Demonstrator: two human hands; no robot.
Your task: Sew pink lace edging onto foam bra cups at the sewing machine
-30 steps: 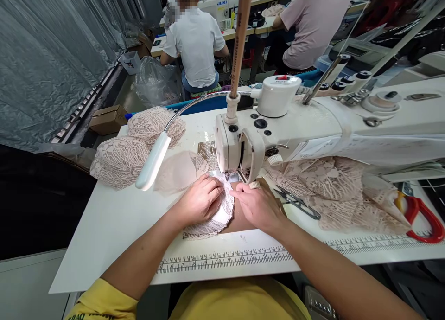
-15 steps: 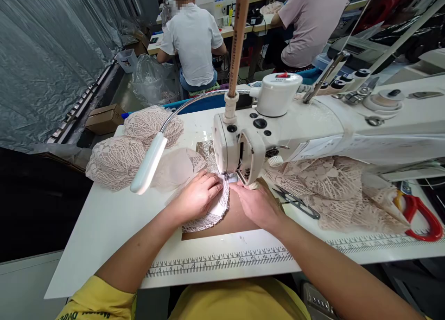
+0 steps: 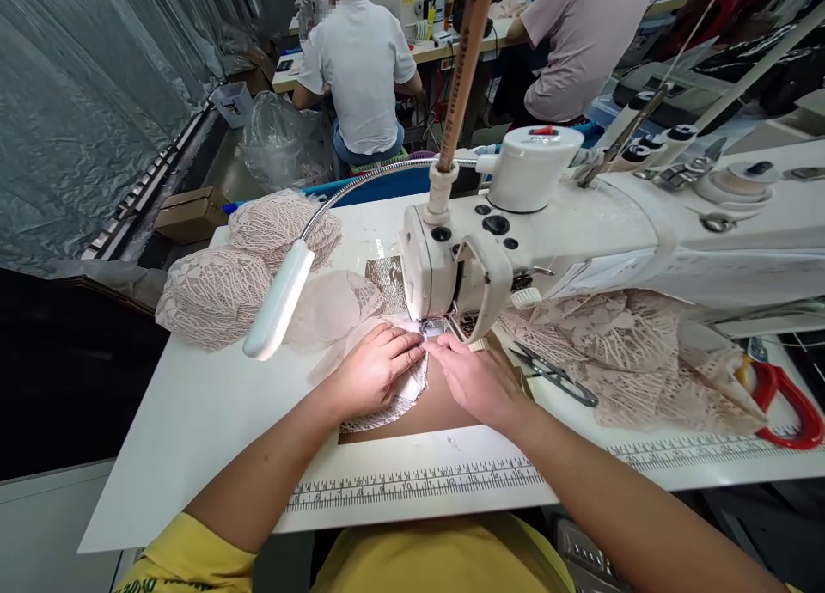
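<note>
A curved lace piece with a white lining lies under the needle area of the white sewing machine. My left hand rests over it, fingers together and pressing it against the bed, so much of the piece is hidden. At its right edge, just in front of the presser foot, my right hand has its fingers closed on the fabric edge. The fingertips of both hands nearly meet there. A sheer beige cup-shaped piece lies to the left, behind my left hand.
Two lace bundles sit at the back left, near a bendy lamp. On the right are thread snips, a lace heap and red-handled scissors. A printed ruler runs along the front edge. Two people sit ahead.
My right fingertips have moved left, closer to my left fingertips at the fabric edge. The lace piece has fed slightly toward the foot. The view has shifted a little.
</note>
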